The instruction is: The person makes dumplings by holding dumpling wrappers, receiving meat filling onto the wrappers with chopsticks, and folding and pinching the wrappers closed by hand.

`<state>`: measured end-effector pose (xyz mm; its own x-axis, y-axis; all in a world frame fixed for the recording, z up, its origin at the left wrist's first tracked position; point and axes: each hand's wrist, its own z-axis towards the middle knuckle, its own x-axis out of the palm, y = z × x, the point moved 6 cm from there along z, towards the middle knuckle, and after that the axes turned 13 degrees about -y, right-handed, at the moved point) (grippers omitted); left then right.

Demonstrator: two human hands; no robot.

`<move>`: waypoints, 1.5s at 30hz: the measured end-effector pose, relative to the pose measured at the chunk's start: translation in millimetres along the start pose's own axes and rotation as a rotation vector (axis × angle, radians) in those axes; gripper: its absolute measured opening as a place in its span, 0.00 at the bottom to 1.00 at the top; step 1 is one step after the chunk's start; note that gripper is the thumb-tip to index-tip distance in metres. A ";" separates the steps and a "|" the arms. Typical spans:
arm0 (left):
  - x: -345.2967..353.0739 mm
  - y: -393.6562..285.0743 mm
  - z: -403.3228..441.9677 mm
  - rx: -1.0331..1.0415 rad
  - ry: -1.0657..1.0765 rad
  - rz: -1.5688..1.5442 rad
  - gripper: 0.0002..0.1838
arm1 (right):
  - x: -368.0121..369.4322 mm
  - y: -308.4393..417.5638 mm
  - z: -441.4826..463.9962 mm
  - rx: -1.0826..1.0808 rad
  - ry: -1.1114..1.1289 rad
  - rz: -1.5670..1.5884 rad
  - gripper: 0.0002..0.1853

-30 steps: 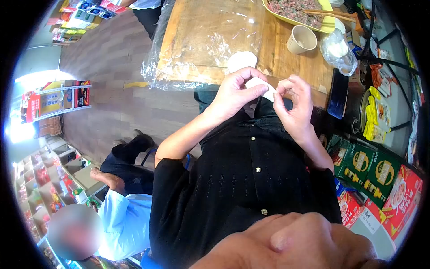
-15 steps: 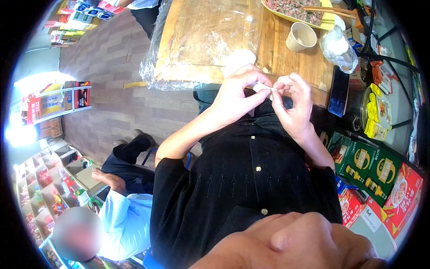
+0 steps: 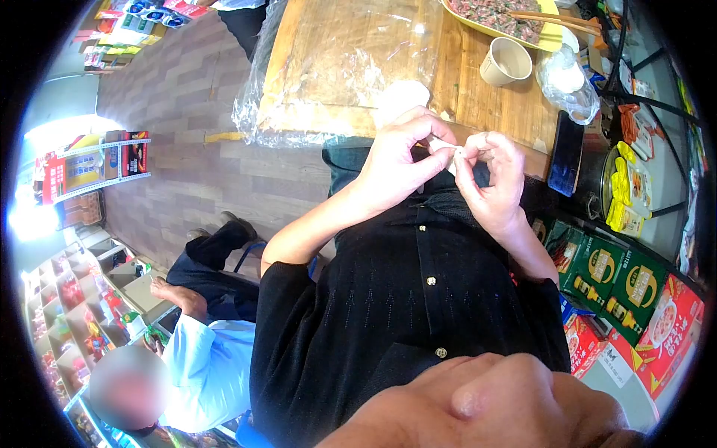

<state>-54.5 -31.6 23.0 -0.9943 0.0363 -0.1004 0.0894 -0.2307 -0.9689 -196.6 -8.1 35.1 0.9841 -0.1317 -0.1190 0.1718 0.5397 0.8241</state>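
Between my two hands, just in front of the table's near edge, is a small piece of white dough. My left hand is closed round one side of it, and fingers hide most of the piece. The thumb and fingertips of my right hand pinch its edge. Flat white dough rounds lie on the wooden table just beyond my left hand. Farther back are a paper cup and a yellow tray of minced meat with chopsticks on it.
Clear plastic film covers the table's left part. A plastic bag with something white and a dark phone are at the right edge. Green boxes stand at lower right. A person in light blue sits at lower left.
The white piece showed more broadly a second ago; my fingers now cover most of it. My right fingertips have drawn closer to my left thumb and pinch the edge.
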 end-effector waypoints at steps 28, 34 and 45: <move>-4.0 -19.5 -3.1 0.170 -0.007 0.061 0.08 | -1.4 6.9 6.1 0.024 0.024 -0.109 0.18; -4.0 -20.9 -5.3 0.191 -0.021 0.056 0.09 | -1.0 7.8 9.8 -0.037 0.014 -0.078 0.24; -4.5 5.5 -11.2 -0.225 -0.065 -0.290 0.08 | -4.7 13.3 11.2 -0.049 0.014 0.026 0.26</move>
<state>-48.9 -22.1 15.6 -0.9812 0.0048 0.1928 -0.1928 -0.0003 -0.9812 -199.4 -9.6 52.8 0.9887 -0.1058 -0.1057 0.1478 0.5828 0.7991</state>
